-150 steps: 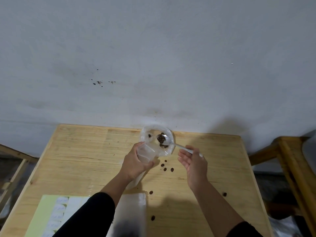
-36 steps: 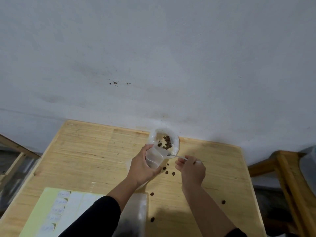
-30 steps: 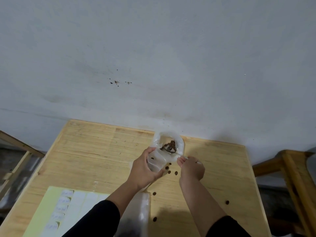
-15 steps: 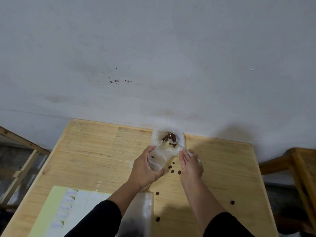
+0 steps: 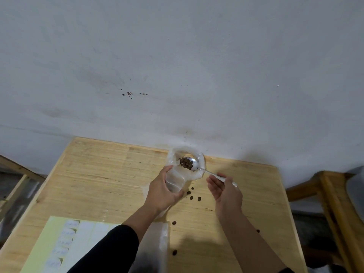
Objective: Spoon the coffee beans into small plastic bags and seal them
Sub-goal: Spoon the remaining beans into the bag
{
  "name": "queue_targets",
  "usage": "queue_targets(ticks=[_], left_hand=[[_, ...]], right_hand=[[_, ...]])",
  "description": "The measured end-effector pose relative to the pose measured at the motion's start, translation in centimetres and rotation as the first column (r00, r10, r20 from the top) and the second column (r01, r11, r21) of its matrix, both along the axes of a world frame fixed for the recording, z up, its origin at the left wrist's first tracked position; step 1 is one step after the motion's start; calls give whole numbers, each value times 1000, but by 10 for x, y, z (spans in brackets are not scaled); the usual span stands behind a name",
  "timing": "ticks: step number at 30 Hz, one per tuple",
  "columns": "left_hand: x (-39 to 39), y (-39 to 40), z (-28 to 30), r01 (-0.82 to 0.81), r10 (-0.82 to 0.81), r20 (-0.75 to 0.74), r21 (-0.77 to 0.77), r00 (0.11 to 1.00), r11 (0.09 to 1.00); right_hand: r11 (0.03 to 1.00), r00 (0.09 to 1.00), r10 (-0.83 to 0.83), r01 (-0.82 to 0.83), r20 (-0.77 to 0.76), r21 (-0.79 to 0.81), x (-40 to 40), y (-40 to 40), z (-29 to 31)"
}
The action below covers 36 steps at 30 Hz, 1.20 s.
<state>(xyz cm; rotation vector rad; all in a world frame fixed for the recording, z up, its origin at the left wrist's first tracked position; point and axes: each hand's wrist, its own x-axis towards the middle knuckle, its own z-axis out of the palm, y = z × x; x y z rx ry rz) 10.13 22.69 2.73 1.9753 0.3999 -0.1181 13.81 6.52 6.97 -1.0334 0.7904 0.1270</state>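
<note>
My left hand (image 5: 162,191) grips a small clear plastic bag (image 5: 175,179) and holds its mouth up toward a clear round container (image 5: 198,154) at the far edge of the wooden table (image 5: 110,174). My right hand (image 5: 226,191) pinches the handle of a metal spoon (image 5: 194,164). The spoon's bowl hangs over the container, just above the bag's mouth, with a heap of brown coffee beans (image 5: 186,163) on it. How many beans lie inside the bag cannot be told.
Several loose beans (image 5: 194,197) lie scattered on the table between and in front of my hands. A yellow-green sheet of white labels (image 5: 65,241) sits at the near left. A clear plastic bag (image 5: 152,251) lies at the near centre. A wooden frame (image 5: 334,196) stands to the right.
The spoon dipped into the container and has come up loaded with beans. My right hand drew back to the right along the handle. My left hand kept the bag by the container.
</note>
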Motion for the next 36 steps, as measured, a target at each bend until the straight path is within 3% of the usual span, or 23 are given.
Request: queue_targets(ticks=[4,8,10,14,19,27,31,36], left_hand=[[3,1,-4,-7,7,5,-14,1000,1000],[5,0,-3,-5,5,16,-26,1000,1000],[5,-1,-4,-5,5,21,-28,1000,1000],[3,-1,-3,-1,1,26,-30,1000,1000],[3,0,-2,7,-7,42,9,999,1000],[2,-4,7,29,-29,82,-1,996,1000],[-1,-8,8,59,-57,104,-17,993,998],[-5,-11,10,100,-96,116,-29,989,995]], right_hand=[[994,996,85,-82,39,-70,-8,-2,10],[933,958,247,-194,146,-304,-20,-1,16],[889,929,299,-190,216,-417,-24,0,18],[842,939,246,-84,239,-533,-23,2,11],[605,916,384,-155,116,-781,-21,6,-6],[187,826,563,-136,-8,-973,-17,17,-20],[201,846,532,-173,-41,-964,-14,23,-28],[358,891,453,-200,-18,-912,-12,27,-33]])
